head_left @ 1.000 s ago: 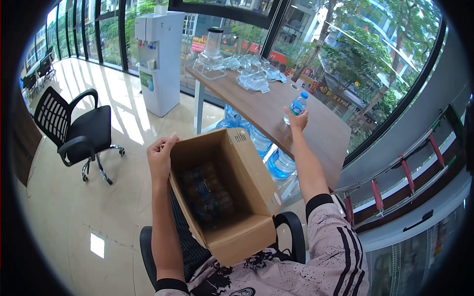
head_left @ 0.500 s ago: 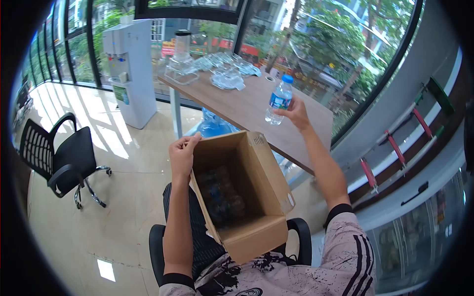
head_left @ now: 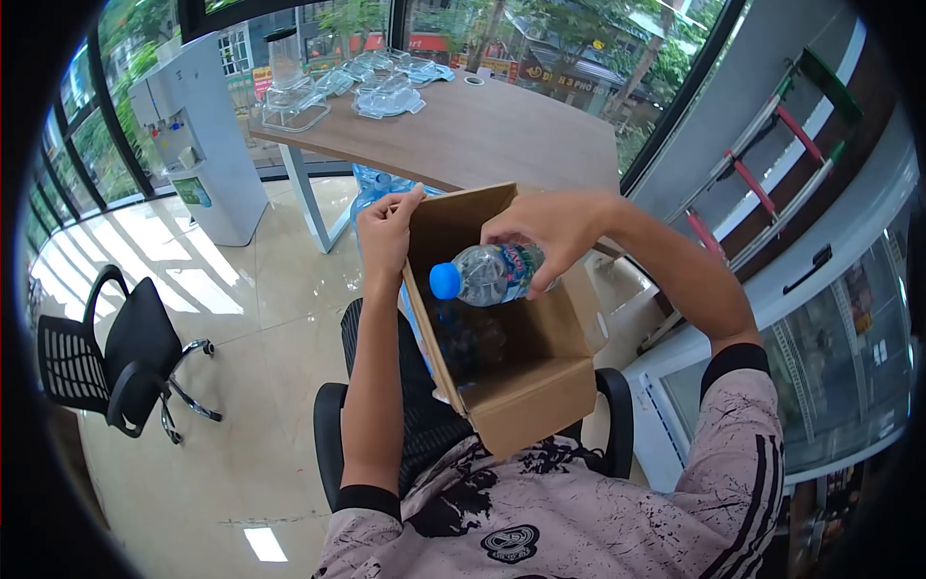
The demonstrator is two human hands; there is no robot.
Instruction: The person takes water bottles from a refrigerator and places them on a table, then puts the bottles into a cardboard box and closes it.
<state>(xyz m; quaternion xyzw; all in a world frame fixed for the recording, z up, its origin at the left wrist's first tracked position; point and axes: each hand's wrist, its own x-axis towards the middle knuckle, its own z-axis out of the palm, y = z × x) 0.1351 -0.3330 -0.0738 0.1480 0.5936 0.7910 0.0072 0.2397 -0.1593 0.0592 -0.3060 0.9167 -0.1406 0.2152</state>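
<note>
In the head view, my right hand point(head_left: 555, 232) is wrapped round a clear plastic water bottle point(head_left: 492, 273) with a blue cap. The bottle lies nearly sideways over the mouth of an open cardboard box point(head_left: 531, 410), its cap pointing left. My left hand point(head_left: 388, 230) pinches the box's upper left edge, fingers closed on the cardboard. Inside the box, several clear bottles point(head_left: 473, 338) stand in shadow, partly hidden by the held one. The box is tilted towards me, above my lap.
A wooden table point(head_left: 521, 125) carries clear plastic containers point(head_left: 386, 96) and a blender jug point(head_left: 285, 63). On the left stand a water dispenser point(head_left: 198, 145) and a black office chair point(head_left: 135, 347). A folding ladder point(head_left: 762, 183) leans at the right, near a glass-door fridge point(head_left: 810, 338).
My right hand has brought the bottle from above the table down and left to the box's mouth, tipping it from upright to sideways. My left hand stays on the box edge. The view has shifted.
</note>
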